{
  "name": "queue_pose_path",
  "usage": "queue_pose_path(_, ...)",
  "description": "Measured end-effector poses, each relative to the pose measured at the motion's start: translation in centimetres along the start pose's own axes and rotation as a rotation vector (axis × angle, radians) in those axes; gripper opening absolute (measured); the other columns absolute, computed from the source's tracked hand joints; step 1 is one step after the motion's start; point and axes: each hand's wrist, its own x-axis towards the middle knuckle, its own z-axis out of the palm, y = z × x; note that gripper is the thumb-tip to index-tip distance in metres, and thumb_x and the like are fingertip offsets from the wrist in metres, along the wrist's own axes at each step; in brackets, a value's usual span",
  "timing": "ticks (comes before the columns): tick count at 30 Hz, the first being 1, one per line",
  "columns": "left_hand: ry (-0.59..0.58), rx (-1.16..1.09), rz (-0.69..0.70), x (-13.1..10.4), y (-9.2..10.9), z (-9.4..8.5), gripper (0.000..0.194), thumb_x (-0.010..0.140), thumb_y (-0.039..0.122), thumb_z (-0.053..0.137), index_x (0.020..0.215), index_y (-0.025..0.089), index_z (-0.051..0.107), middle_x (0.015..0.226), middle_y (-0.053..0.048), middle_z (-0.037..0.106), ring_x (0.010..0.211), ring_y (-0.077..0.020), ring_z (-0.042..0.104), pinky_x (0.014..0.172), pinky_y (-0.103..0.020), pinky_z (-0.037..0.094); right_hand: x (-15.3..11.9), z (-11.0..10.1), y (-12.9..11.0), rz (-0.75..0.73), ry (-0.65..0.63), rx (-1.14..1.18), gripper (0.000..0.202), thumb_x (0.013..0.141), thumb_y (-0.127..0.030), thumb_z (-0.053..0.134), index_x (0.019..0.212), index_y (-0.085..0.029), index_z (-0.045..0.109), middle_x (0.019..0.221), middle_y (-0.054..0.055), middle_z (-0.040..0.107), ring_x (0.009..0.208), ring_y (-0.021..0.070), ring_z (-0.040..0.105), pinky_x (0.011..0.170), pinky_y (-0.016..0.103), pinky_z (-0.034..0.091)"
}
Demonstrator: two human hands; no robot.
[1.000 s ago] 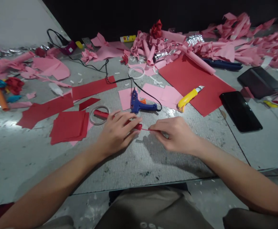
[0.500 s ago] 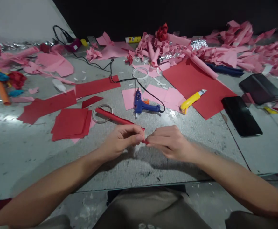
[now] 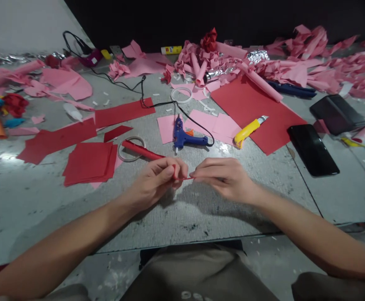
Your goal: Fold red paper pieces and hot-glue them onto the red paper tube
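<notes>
Between my two hands is a small thin piece of red paper (image 3: 188,178). My left hand (image 3: 157,182) pinches one end of it, with a bit of red showing at the thumb. My right hand (image 3: 224,179) grips the other end between its fingertips. Just behind my left hand lies a rolled red paper tube (image 3: 138,149), its near end hidden by the fingers. The tube rests across a roll of tape (image 3: 123,156). A blue glue gun (image 3: 191,140) lies beyond my hands, its black cable running to the back left.
Stacked red squares (image 3: 88,163) and red strips (image 3: 122,113) lie left. To the right are a yellow cutter (image 3: 248,131), a large red sheet (image 3: 264,113), a black phone (image 3: 314,150) and a dark case (image 3: 337,113). Crumpled pink paper (image 3: 295,71) lines the back.
My hands have shifted slightly left and up, and a thin stretch of red paper now shows between them. More red shows at my left thumb. The whole view has shifted a little.
</notes>
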Motion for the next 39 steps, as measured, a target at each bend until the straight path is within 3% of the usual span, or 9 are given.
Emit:
queue_pose_path(5,0.062,-0.024,0.018,-0.1,0.0,-0.3,0.034,0.098,0.046,0.079,0.085,0.018,0.066,0.074,0.001,0.067,0.052,-0.0071,0.051,0.05,-0.02,0.042,0.1,0.2,-0.1,0.123,0.059,0.227,0.01,0.1,-0.017,0.077,0.102,-0.022,0.084,0.101,0.005,0.078,0.093,0.0151,0.073,0.087,0.031,0.06)
queue_pose_path(9,0.008,0.004,-0.005,-0.3,-0.5,-0.3,0.036,0.094,0.049,0.083,0.083,0.017,0.068,0.063,0.002,0.064,0.057,-0.0099,0.057,0.056,-0.02,0.048,-0.1,1.4,-0.3,0.339,0.015,0.741,0.004,0.092,-0.02,0.086,0.095,-0.02,0.084,0.109,0.006,0.08,0.086,0.0146,0.077,0.077,0.029,0.066)
queue_pose_path(12,-0.009,-0.035,-0.03,-0.4,-0.7,-0.2,0.035,0.095,0.049,0.082,0.085,0.017,0.07,0.065,0.001,0.064,0.058,-0.0104,0.06,0.057,-0.02,0.053,-0.5,2.4,-0.2,0.5,-0.033,1.107,0.011,0.091,-0.025,0.089,0.095,-0.018,0.081,0.112,0.008,0.083,0.079,0.0156,0.081,0.073,0.03,0.07)
queue_pose_path(17,-0.108,-0.201,-0.063,-1.0,0.0,0.3,0.029,0.1,0.045,0.076,0.091,0.018,0.069,0.078,0.0,0.069,0.057,-0.0119,0.067,0.05,-0.021,0.059,-0.6,2.7,0.1,0.534,-0.112,1.334,0.006,0.096,-0.023,0.084,0.099,-0.018,0.082,0.104,0.007,0.085,0.086,0.0184,0.085,0.077,0.028,0.07)
queue_pose_path(20,-0.179,-0.315,-0.098,-1.4,0.1,0.5,0.021,0.106,0.038,0.067,0.096,0.02,0.069,0.092,-0.003,0.075,0.056,-0.0124,0.072,0.046,-0.02,0.059,-0.6,2.3,-0.2,0.54,-0.12,1.346,0.006,0.095,-0.023,0.085,0.098,-0.019,0.082,0.103,0.006,0.085,0.085,0.018,0.085,0.077,0.028,0.07)
queue_pose_path(27,-0.219,-0.188,-0.175,-1.5,-0.5,-0.3,0.015,0.1,0.035,0.077,0.103,0.021,0.08,0.076,-0.003,0.074,0.062,-0.0143,0.073,0.054,-0.022,0.065,-0.7,2.4,-1.1,0.639,-0.185,1.286,0.013,0.092,-0.026,0.088,0.095,-0.016,0.08,0.097,0.008,0.086,0.088,0.0184,0.084,0.082,0.031,0.07)
queue_pose_path(30,-0.106,-0.094,-0.194,-1.2,-0.3,0.1,0.014,0.094,0.033,0.083,0.098,0.019,0.082,0.078,-0.003,0.073,0.066,-0.0148,0.073,0.052,-0.021,0.065,-0.6,2.8,-0.8,0.639,-0.082,1.25,0.013,0.091,-0.024,0.088,0.098,-0.017,0.079,0.087,0.003,0.084,0.075,0.0134,0.081,0.074,0.026,0.069)
queue_pose_path(35,0.181,0.027,-0.003,-0.5,-0.5,0.7,0.017,0.089,0.028,0.089,0.097,0.022,0.075,0.08,0.001,0.076,0.067,-0.0131,0.074,0.062,-0.024,0.069,-0.3,3.1,0.0,0.655,0.18,1.099,0.028,0.086,-0.026,0.092,0.099,-0.021,0.068,0.08,-0.001,0.081,0.063,0.0124,0.075,0.061,0.023,0.064)
queue_pose_path(39,0.3,0.276,0.116,-0.6,-1.2,0.4,0.015,0.088,0.029,0.09,0.094,0.022,0.078,0.09,-0.001,0.08,0.077,-0.0142,0.078,0.072,-0.024,0.07,-0.1,3.3,0.0,0.612,0.312,0.873,0.02,0.088,-0.027,0.09,0.097,-0.021,0.073,0.08,-0.002,0.079,0.06,0.0108,0.071,0.058,0.023,0.063)
